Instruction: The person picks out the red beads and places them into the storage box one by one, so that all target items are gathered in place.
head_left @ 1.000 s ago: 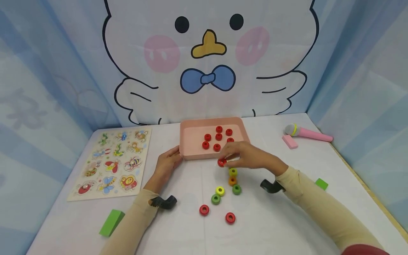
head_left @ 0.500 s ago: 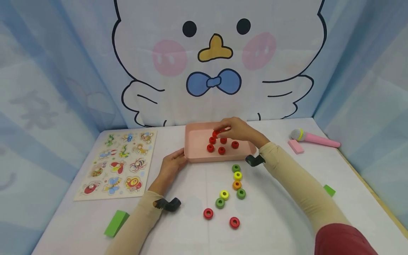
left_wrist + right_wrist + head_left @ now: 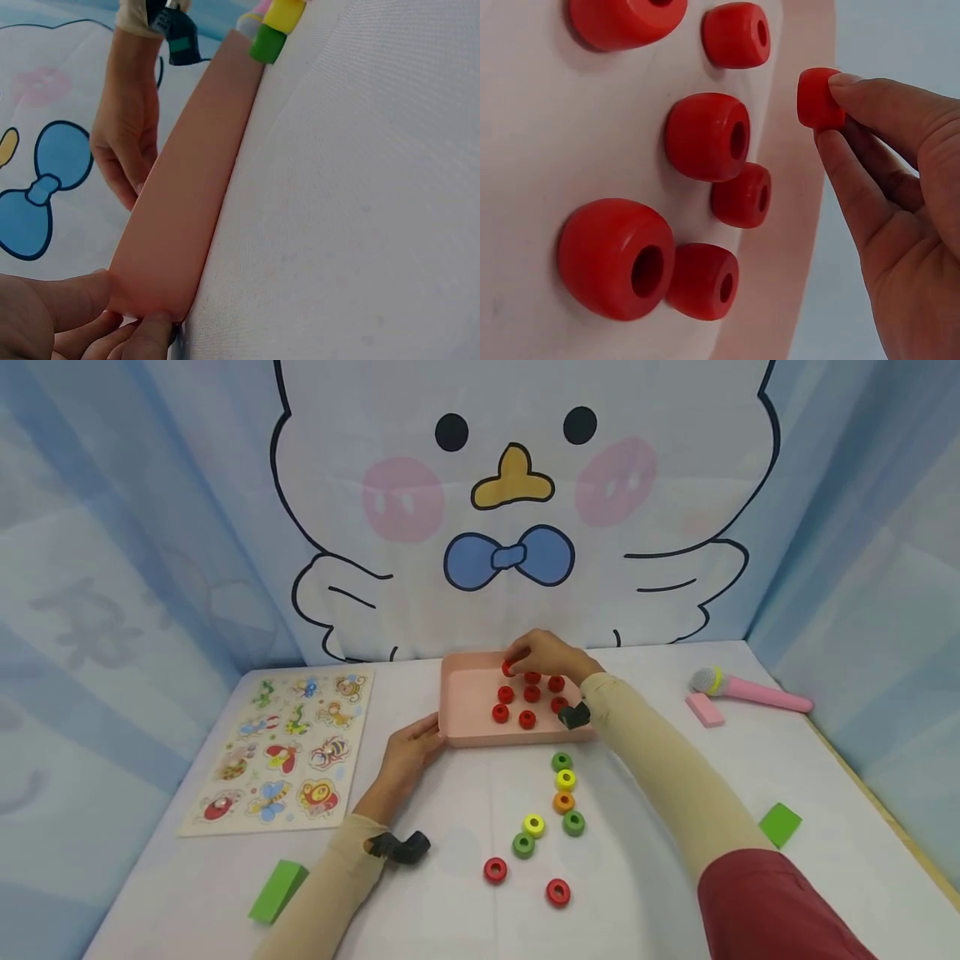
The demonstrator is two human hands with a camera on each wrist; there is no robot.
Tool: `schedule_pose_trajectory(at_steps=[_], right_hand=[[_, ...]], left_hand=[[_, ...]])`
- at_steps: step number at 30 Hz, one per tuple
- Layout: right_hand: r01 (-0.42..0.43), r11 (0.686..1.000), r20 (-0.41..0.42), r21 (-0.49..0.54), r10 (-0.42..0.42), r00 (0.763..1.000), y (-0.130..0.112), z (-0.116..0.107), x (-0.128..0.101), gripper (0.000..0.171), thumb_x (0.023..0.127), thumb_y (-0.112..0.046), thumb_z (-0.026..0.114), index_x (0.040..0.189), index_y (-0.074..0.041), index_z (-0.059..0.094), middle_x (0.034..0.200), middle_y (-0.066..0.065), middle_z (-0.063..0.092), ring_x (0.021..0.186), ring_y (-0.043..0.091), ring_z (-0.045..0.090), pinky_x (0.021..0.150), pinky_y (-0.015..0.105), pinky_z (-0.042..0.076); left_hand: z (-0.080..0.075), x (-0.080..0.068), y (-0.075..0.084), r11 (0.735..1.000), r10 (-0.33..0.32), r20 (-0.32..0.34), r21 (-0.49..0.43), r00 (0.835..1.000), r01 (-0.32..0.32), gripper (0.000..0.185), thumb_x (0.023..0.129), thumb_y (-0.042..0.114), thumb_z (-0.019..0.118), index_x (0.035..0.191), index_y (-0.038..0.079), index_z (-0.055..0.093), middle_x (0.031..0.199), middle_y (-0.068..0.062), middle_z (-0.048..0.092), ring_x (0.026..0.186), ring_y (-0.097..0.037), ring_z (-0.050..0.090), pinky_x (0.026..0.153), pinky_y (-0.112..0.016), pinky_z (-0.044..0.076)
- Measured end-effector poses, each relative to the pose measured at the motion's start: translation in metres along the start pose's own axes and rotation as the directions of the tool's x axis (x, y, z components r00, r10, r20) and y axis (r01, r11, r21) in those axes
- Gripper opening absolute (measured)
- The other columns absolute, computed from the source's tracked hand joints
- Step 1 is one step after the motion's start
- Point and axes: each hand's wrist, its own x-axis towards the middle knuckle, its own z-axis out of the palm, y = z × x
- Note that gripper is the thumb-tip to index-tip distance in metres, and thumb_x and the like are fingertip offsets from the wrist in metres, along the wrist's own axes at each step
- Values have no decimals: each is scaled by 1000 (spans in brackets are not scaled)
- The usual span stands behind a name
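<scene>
A pink tray (image 3: 467,702) stands at the back of the white table, holding several red beads (image 3: 527,719). My left hand (image 3: 408,753) grips its near left corner; in the left wrist view the thumb lies against one edge of the tray wall (image 3: 180,180) and curled fingers against the other. Over the back part of the tray, my right hand (image 3: 551,656) pinches a red bead (image 3: 820,99) between thumb and fingers. The right wrist view shows that bead held above the tray floor, apart from the other beads.
In front of the tray lie green, yellow and orange beads (image 3: 563,802) and two red beads (image 3: 495,871). At left are a sticker-like picture board (image 3: 281,752) and a green block (image 3: 278,892). A pink microphone (image 3: 750,691), pink block (image 3: 705,710) and green block (image 3: 780,824) lie right.
My right hand has carried the red bead from in front of the tray to over its back part. The left hand has stayed at the tray's corner. The head view has shifted slightly.
</scene>
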Motion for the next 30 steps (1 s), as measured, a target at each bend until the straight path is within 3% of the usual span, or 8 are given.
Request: schedule_pose_trajectory(at_steps=[12,17,26,30], right_hand=[[-101,994,33,-33,103,994,9,9,8,37,93,-15,68,130,-10,65,127,9,60,108,27,51,97,40,48],[-108,994,33,-33,109,993,13,13,11,37,94,-15,68,130,-9,64,130,9,58,109,27,49,99,38,48],[-89,995,34,-37,90,995,13,17,15,34,95,-16,66,128,-8,65,120,8,60,101,27,51,87,33,51],[-95,994,24,-47,96,995,10,13,14,38,94,-18,68,131,-8,64,121,9,61,102,27,52,91,36,50]], left_hand=[[5,-3,-2,1000,8,13,-10,1000,-8,46,94,-7,57,139,-8,48,141,-24,49,130,-31,49,103,-33,46],[5,-4,-2,1000,5,8,-11,1000,-5,46,94,-7,58,139,-8,48,141,-23,49,130,-30,48,102,-33,46],[1,-3,-1,1000,16,8,-6,1000,-16,46,94,-7,57,139,-8,48,141,-23,49,130,-30,48,102,-32,47],[0,-2,1,1000,16,2,3,1000,-16,46,94,-6,58,139,-8,48,142,-22,49,130,-30,49,101,-31,47]])
